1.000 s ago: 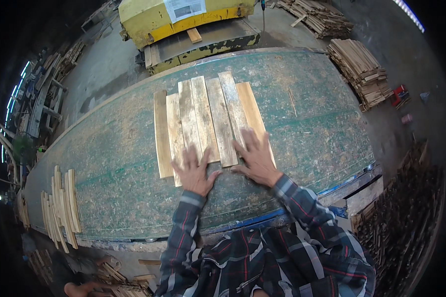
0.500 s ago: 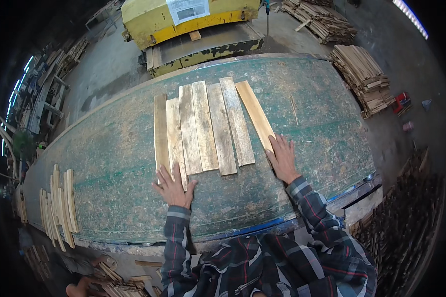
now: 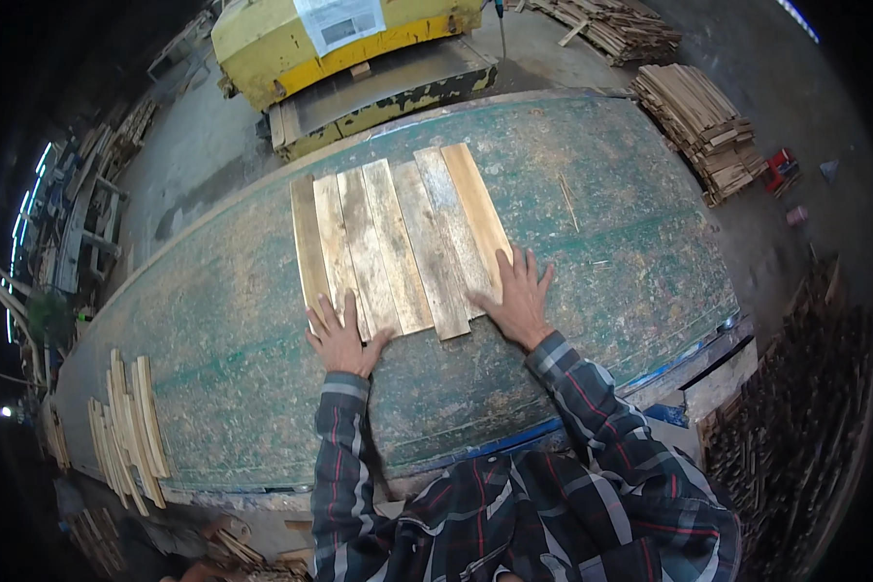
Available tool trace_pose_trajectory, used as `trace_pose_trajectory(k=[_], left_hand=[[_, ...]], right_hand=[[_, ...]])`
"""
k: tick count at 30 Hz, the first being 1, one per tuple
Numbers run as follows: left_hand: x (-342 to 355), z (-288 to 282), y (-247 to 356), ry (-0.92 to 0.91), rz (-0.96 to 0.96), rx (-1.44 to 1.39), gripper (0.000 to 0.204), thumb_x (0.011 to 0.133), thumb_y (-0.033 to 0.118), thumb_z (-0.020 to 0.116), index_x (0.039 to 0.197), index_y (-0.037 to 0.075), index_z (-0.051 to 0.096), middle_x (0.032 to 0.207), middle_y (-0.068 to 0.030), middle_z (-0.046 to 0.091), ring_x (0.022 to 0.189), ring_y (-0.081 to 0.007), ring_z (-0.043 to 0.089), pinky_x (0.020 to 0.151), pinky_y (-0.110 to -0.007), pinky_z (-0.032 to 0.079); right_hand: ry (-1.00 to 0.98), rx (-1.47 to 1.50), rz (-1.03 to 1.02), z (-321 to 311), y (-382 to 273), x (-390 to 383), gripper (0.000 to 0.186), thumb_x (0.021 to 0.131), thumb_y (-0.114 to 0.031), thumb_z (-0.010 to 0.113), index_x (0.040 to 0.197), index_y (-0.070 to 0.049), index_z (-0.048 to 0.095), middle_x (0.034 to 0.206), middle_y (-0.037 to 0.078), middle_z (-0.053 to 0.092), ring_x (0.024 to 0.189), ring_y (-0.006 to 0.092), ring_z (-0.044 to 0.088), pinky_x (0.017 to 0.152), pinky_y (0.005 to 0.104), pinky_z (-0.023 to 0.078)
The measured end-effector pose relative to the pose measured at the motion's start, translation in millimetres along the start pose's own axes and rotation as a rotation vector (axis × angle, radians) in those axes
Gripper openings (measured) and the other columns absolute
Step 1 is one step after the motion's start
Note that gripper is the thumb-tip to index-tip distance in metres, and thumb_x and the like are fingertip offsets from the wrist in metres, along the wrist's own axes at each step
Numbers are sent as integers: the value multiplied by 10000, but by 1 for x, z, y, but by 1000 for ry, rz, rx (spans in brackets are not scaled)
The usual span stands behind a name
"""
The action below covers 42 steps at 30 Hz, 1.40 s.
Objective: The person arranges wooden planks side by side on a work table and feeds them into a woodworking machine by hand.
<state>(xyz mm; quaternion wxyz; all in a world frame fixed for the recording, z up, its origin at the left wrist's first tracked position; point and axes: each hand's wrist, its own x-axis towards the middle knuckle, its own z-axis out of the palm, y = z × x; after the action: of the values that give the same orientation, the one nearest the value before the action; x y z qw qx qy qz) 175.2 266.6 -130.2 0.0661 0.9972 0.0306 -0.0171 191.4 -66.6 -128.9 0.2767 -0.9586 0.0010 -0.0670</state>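
Several wooden slats (image 3: 390, 242) lie side by side on a worn green table (image 3: 233, 291), their ends uneven. A darker slat (image 3: 307, 238) makes up the left edge of the row, and a paler yellowish slat (image 3: 476, 209) the right edge. My left hand (image 3: 346, 341) rests open, fingers spread, over the near ends of the slats on the left. With fingers apart, my right hand (image 3: 520, 301) touches the near end of the pale slat and its neighbour. The slat ends beneath my fingers are partly hidden.
A yellow machine (image 3: 252, 63) with a flat metal bed stands beyond the table. Narrow wooden strips (image 3: 126, 427) lie at the table's left end. A slat stack (image 3: 696, 126) sits at the far right, and a dark pile of wood (image 3: 786, 417) fills the lower right.
My right hand has moved left with the pale slat, which now lies against the row. Gaps between slats have narrowed. My left hand stays at the near left ends; the view has shifted slightly.
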Motion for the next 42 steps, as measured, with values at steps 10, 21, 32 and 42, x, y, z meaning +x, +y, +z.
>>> trace_pose_trajectory(k=[10, 21, 32, 42], left_hand=[[-24, -22, 30, 4, 44, -18, 1304, 566, 879, 776, 1627, 256, 345, 1682, -296, 173, 1529, -573, 125, 1136, -782, 170], [-78, 11, 61, 187, 219, -153, 1131, 640, 784, 797, 1588, 286, 434, 1649, -298, 270, 1488, -588, 220, 1114, -759, 213], [-29, 18, 68, 166, 141, 8, 1025, 744, 842, 674, 1589, 305, 455, 1698, -320, 109, 1511, -632, 62, 1150, -767, 135], [390, -17, 47, 342, 135, -7, 897, 793, 803, 659, 1552, 357, 487, 1631, -337, 281, 1456, -622, 278, 1209, -670, 213]], right_hand=[[-85, -132, -77, -26, -13, -36, 1450, 604, -914, 715, 1588, 54, 270, 1582, 479, 104, 1505, 615, 97, 1190, 719, 64], [-37, -97, -148, -59, 49, -85, 1345, 601, -873, 745, 1552, 11, 394, 1575, 467, 146, 1483, 621, 142, 1193, 714, 81], [-120, -185, -201, -49, 45, -8, 1028, 746, -753, 737, 1546, -161, 478, 1658, 375, 113, 1487, 636, 139, 1185, 711, 163], [124, -358, -415, 26, 27, 404, 960, 795, -631, 768, 1559, -141, 454, 1661, 319, 224, 1527, 530, 214, 1231, 597, 239]])
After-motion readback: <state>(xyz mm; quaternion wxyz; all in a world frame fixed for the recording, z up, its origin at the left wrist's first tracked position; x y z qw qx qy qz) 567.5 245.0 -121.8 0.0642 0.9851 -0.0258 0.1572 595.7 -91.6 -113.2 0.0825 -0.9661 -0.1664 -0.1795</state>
